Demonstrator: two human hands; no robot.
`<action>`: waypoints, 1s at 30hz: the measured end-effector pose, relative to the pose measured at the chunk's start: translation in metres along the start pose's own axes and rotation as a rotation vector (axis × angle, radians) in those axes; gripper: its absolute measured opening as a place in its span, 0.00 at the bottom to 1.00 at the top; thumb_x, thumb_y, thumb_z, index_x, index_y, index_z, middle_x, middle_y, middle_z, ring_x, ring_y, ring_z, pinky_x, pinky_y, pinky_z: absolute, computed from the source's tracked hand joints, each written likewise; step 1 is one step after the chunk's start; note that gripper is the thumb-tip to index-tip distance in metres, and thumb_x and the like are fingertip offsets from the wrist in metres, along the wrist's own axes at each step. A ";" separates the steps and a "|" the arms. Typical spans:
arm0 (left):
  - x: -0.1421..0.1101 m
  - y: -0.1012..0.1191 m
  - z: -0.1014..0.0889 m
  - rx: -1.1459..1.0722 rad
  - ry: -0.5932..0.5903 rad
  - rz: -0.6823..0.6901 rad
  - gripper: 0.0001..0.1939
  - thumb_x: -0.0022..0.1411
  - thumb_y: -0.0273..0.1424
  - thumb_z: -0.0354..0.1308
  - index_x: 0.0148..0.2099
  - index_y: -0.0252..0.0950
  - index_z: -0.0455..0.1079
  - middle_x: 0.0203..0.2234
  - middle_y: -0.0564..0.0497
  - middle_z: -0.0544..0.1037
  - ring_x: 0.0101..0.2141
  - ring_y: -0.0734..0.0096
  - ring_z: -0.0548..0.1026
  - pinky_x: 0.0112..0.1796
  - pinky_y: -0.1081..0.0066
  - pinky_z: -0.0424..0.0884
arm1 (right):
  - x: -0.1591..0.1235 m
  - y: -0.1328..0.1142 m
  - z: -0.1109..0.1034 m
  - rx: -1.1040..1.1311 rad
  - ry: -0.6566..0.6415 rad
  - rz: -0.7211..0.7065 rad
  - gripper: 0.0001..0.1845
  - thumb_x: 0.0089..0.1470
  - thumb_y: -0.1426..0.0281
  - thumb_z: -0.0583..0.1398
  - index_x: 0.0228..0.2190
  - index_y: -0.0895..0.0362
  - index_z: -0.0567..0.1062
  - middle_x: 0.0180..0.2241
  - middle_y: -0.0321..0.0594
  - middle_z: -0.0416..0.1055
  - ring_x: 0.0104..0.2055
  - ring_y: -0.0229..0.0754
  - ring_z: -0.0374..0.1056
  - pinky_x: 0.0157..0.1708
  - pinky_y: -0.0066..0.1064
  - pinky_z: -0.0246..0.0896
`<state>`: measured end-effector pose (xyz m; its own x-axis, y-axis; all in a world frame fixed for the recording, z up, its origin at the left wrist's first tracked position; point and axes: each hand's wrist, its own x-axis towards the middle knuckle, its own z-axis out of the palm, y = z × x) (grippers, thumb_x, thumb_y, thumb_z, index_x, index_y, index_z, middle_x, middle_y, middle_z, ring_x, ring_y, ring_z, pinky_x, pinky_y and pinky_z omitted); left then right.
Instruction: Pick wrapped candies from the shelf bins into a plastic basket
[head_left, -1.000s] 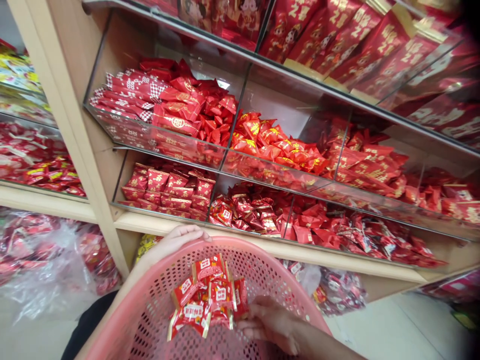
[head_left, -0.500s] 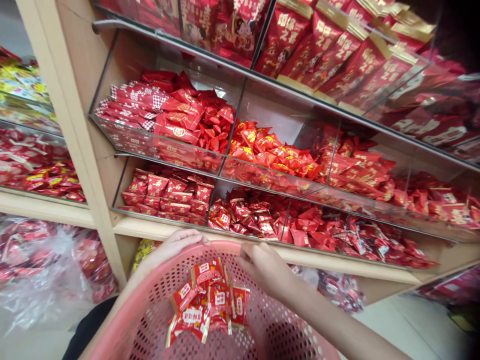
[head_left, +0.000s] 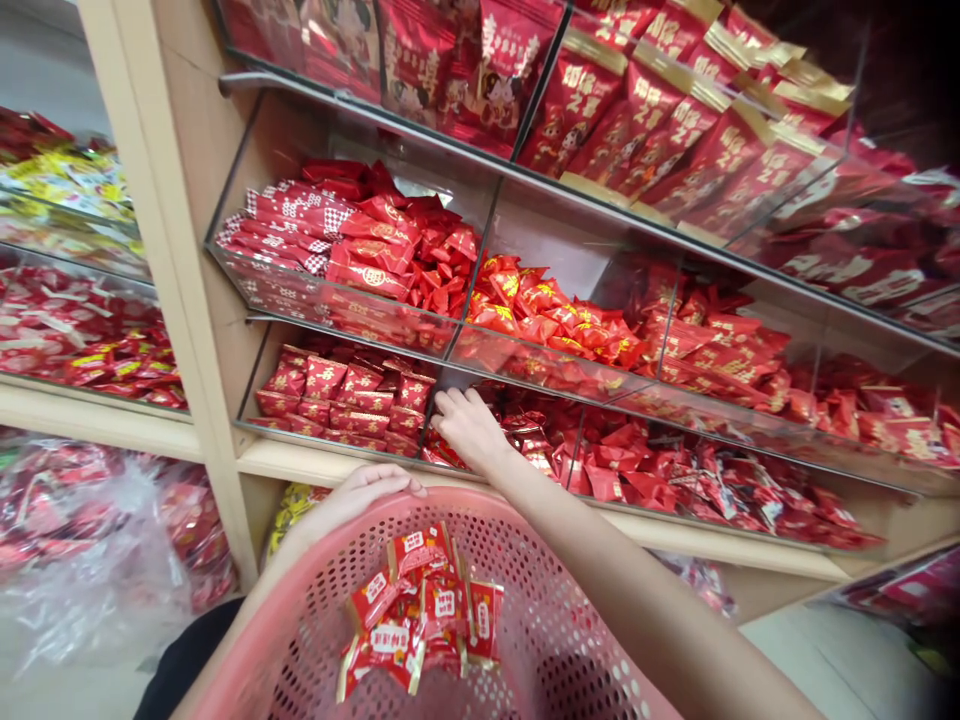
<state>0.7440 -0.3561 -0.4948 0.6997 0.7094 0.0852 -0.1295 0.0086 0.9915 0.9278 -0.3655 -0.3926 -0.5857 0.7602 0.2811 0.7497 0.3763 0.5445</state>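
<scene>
My left hand [head_left: 371,490] grips the far rim of a pink plastic basket [head_left: 300,610], fingers laid over the edge. Inside the basket lies a small pile of red candy packets [head_left: 420,610] with gold edges and white labels. My right hand [head_left: 469,425] is over a bin of dark red shiny wrapped candies [head_left: 529,430] on the lowest shelf. Its fingers are slightly bent and apart, with nothing seen in them, though the hand covers part of the bin. Just left are small square red packets [head_left: 356,390] in neat rows.
Clear plastic dividers and front panels split the wooden shelf [head_left: 300,460] into compartments. Above are bright red candies [head_left: 551,310] and larger gold-topped packets [head_left: 645,110]. A clear plastic bag of candy [head_left: 97,540] sits low at the left, beside a wooden upright [head_left: 172,250].
My right hand has moved from the basket's rim, where it was closed, forward and left over the candy bin, its fingers loosening. My left hand stays on the rim. The view shifted slightly.
</scene>
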 end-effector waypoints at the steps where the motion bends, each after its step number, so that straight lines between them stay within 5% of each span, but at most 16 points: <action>1: 0.000 0.000 0.000 -0.010 -0.004 -0.001 0.12 0.56 0.36 0.56 0.36 0.32 0.73 0.37 0.45 0.76 0.40 0.66 0.72 0.46 0.68 0.63 | 0.000 0.000 0.001 0.001 0.000 -0.013 0.11 0.57 0.74 0.52 0.30 0.59 0.74 0.36 0.44 0.65 0.41 0.45 0.57 0.38 0.37 0.50; 12: -0.001 0.002 0.002 -0.032 -0.012 -0.031 0.13 0.55 0.37 0.57 0.37 0.33 0.74 0.38 0.46 0.76 0.40 0.67 0.72 0.47 0.68 0.63 | -0.012 0.011 -0.009 -0.008 0.051 0.057 0.12 0.59 0.71 0.51 0.27 0.58 0.71 0.35 0.41 0.64 0.38 0.43 0.56 0.35 0.35 0.47; 18: -0.001 0.001 0.001 -0.038 -0.009 -0.040 0.12 0.57 0.37 0.56 0.37 0.33 0.73 0.38 0.46 0.76 0.40 0.67 0.72 0.47 0.69 0.63 | -0.025 0.017 -0.018 0.106 0.132 0.135 0.11 0.60 0.68 0.50 0.34 0.56 0.72 0.35 0.40 0.65 0.38 0.42 0.55 0.34 0.33 0.45; 26: 0.001 -0.002 0.000 -0.053 0.008 -0.057 0.13 0.55 0.38 0.57 0.37 0.33 0.73 0.38 0.45 0.76 0.41 0.66 0.72 0.47 0.69 0.62 | -0.076 -0.002 -0.052 0.624 0.419 0.386 0.11 0.58 0.68 0.52 0.37 0.55 0.73 0.36 0.42 0.65 0.40 0.41 0.60 0.39 0.35 0.54; 30: 0.001 -0.002 0.001 -0.023 0.012 -0.058 0.13 0.56 0.37 0.57 0.37 0.33 0.73 0.38 0.46 0.76 0.41 0.66 0.72 0.47 0.69 0.63 | -0.114 -0.022 -0.067 1.093 0.348 0.565 0.09 0.56 0.66 0.53 0.31 0.55 0.71 0.35 0.41 0.66 0.39 0.41 0.63 0.40 0.35 0.58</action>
<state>0.7458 -0.3558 -0.4966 0.6980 0.7156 0.0266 -0.1050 0.0655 0.9923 0.9578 -0.4961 -0.3836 -0.0295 0.8405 0.5409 0.6853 0.4110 -0.6012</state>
